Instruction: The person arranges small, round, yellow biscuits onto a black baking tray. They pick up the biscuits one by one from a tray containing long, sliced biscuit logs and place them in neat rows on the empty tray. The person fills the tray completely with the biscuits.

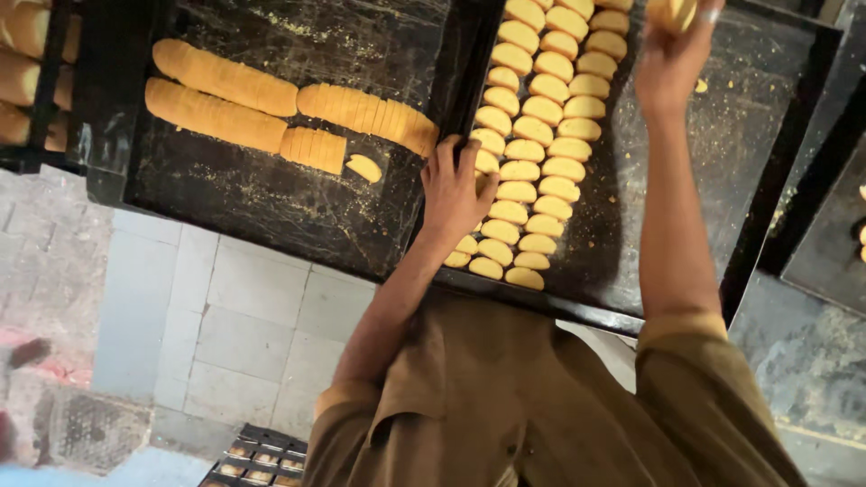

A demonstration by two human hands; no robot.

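While my arms reach out over two dark trays:
Slices (539, 135): rows on the right tray (767, 135).
Right hand (672, 36): far, grasping one slice (672, 11).
Left hand (456, 189): flat, released, touching near slices.
Left tray (271, 207): sliced loaves (271, 99).

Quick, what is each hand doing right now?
Left hand: open, fingers spread on the biscuit rows.
Right hand: closed, holding a biscuit piece.

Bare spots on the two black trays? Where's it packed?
Right tray: bare strip between the laid-out slice rows and its right rim, past the right hand. Left tray: bare below the sliced loaves, down to its near rim. Crowded: the right tray's left side, where the left hand rests on the slices.
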